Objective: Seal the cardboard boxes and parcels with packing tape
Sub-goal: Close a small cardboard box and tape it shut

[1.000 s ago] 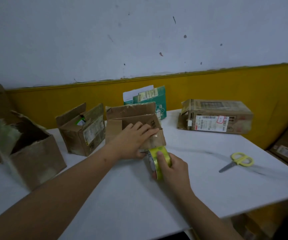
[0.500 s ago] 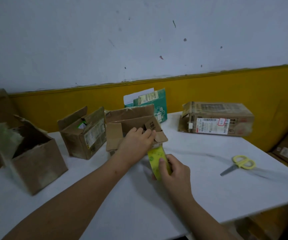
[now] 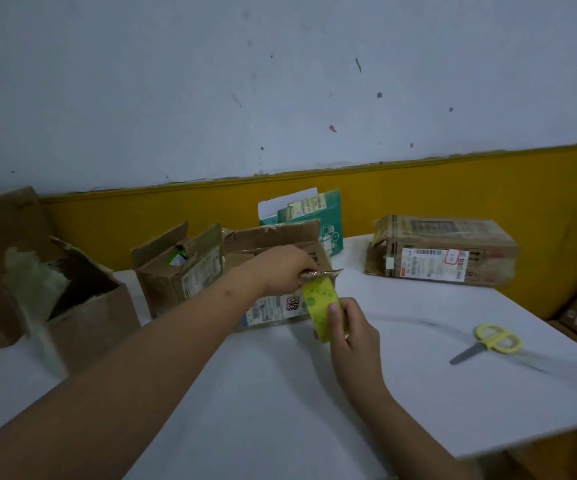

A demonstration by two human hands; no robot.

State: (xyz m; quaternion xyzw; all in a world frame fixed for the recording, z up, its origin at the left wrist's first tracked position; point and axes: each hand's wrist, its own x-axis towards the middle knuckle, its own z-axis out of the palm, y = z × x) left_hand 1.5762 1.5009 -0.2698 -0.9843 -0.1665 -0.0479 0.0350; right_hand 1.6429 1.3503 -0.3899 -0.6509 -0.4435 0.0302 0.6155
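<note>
Cardboard boxes (image 3: 179, 268) on white table (image 3: 280, 410), yellow-banded wall (image 3: 280, 98)

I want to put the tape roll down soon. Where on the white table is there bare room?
Bare table lies in front, between both forearms and the near edge, and between the right hand holding the tape roll and the scissors. Another patch separates scissors and labelled box. The back left is crowded with open boxes.

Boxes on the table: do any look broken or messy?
Yes. The big box at far left has a torn, ragged flap with old tape peeling off it. The long box at right has an end flap hanging open and crumpled.
</note>
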